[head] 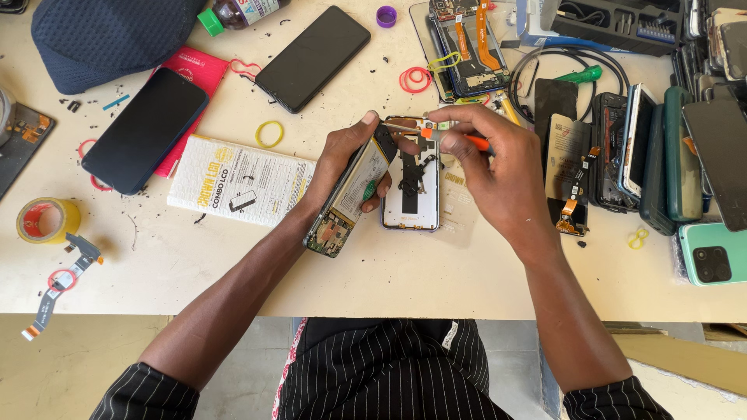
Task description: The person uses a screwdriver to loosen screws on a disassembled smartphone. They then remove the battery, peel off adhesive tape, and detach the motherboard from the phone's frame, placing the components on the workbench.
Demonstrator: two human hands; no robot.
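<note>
While you look down from your head camera, your left hand (342, 167) holds an opened phone (348, 198) tilted up on its edge, with your fingers wrapped round it in a firm grip. You can see its battery and green board inside. Your right hand (486, 159) pinches a thin screwdriver (436, 132) with an orange handle, and the tip points at the top of the phone. Just beside the phone, a back cover (412, 190) lies flat on the surface (436, 272), partly under your hands.

My guess is that the job is part way along. The phone is already split open and the cover is off. The inner parts are still in place, so there is more to take out or fix, and nothing is closed up yet.

Now the packs and labels. A white flat box (237, 180) with dark printing and a small phone picture lies left of your left hand. Past it, a red flat pack (191, 74) sits under a dark phone (144, 128). A second dark phone (313, 58) lies higher up. A roll of yellow tape (47, 219) sits near the left edge. A bottle with a green cap (233, 14) lies at the top, beside a blue cap (109, 35). Red and yellow rubber bands are dotted about. A stack of other phones (685, 155) stands on the right.
</note>
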